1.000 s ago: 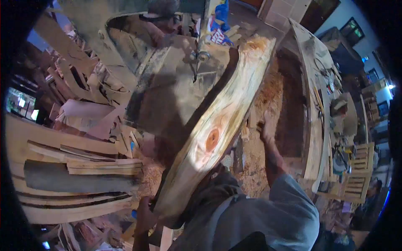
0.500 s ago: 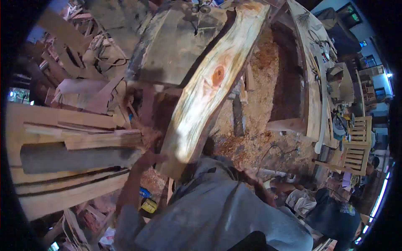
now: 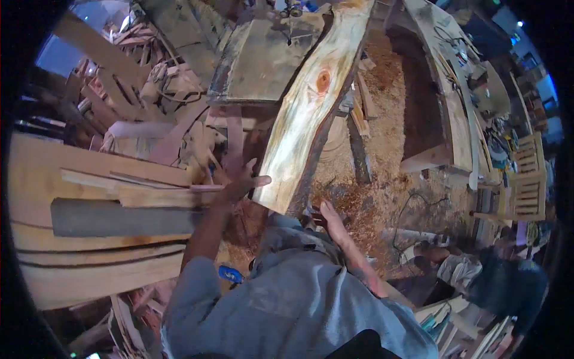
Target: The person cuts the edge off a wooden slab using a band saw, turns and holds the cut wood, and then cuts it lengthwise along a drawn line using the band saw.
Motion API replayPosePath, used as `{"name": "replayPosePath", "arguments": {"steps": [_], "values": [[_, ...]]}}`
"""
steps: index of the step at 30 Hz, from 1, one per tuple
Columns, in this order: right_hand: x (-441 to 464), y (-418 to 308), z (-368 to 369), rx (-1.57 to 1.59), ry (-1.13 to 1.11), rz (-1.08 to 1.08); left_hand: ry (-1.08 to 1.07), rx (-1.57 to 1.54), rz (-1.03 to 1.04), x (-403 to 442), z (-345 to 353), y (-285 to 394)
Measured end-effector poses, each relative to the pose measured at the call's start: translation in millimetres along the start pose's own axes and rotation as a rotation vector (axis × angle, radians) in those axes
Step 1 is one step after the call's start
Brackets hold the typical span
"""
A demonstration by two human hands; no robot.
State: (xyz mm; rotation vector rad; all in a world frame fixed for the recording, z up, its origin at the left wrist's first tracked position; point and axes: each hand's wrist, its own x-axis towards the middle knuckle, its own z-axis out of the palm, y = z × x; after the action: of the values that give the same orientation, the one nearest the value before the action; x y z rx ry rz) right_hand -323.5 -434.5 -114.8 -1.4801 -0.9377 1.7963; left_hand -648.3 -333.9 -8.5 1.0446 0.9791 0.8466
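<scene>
The long wooden slab is stretching from the right side of the far, dusty surface toward the person. At its near left edge the left hand is resting, fingers spreading apart, one lying on the wood. The right hand is reaching beside the near end, fingers loosely parting; whether they're touching it, I can't tell. Boards are lying at left.

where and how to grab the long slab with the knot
Probably at the near end of the slab, by both long edges, from the camera's side: that end juts past the machine table toward the camera, leaving both edges reachable.
</scene>
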Motion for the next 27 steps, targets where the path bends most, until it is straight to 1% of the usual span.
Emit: {"name": "replayPosePath", "arguments": {"steps": [2,3,4,5,6,8,9,10,11,12,13,14,16,18,20,21,22,24,25,26,27], "values": [[-7,-38,36,0.095,0.094,-0.083,-0.015,-0.118,-0.139,19,-19,-42],[1,-41,45,0.098,0.107,-0.1,-0.054,-0.243,-0.247,21,-23,-51],[12,-42,56,0.192,0.143,-0.12,0.003,-0.295,-0.345,0,-4,-15],[23,-46,67,0.288,0.18,-0.141,0.031,-0.273,-0.349,-8,5,2],[17,-72,83,0.23,0.177,-0.182,0.057,-0.249,-0.355,-12,9,10],[13,-89,109,0.129,0.391,-0.11,0.062,-0.172,-0.174,0,2,-27],[10,-98,121,0.11,0.46,-0.142,0.023,-0.199,-0.149,0,3,-27],[11,-96,126,0.109,0.485,-0.145,-0.017,-0.227,-0.125,0,4,-28],[14,-91,125,0.141,0.501,-0.158,0.027,-0.209,-0.05,9,3,-44],[16,-86,124,0.177,0.514,-0.17,0.049,-0.176,-0.017,13,1,-60],[21,-79,118,0.218,0.43,-0.221,0.073,-0.141,0.015,13,1,-64],[17,-84,124,0.223,0.448,-0.222,0.097,-0.106,0.045,7,2,-48],[4,-96,131,0.233,0.361,-0.235,0.095,-0.257,-0.102,-17,9,-12],[0,-99,139,0.239,0.393,-0.232,0.088,-0.244,-0.065,-22,7,-5],[3,-93,146,0.187,0.487,-0.281,0.088,-0.219,-0.028,-21,1,-10],[-3,-95,149,0.167,0.497,-0.234,0.048,-0.204,-0.011,-17,-4,-23],[-3,-88,148,0.181,0.499,-0.243,0.005,-0.189,0.007,-16,-7,-29],[-3,-78,141,0.117,0.565,-0.197,0.035,-0.155,-0.022,-30,-1,-5],[-20,-107,150,0.107,0.548,-0.167,0.062,-0.187,-0.098,-28,0,-4],[-27,-114,153,0.108,0.548,-0.168,0.088,-0.221,-0.164,-28,0,-14],[-32,-122,155,0.093,0.579,-0.123,0.089,-0.199,-0.172,-27,0,-15]]}}
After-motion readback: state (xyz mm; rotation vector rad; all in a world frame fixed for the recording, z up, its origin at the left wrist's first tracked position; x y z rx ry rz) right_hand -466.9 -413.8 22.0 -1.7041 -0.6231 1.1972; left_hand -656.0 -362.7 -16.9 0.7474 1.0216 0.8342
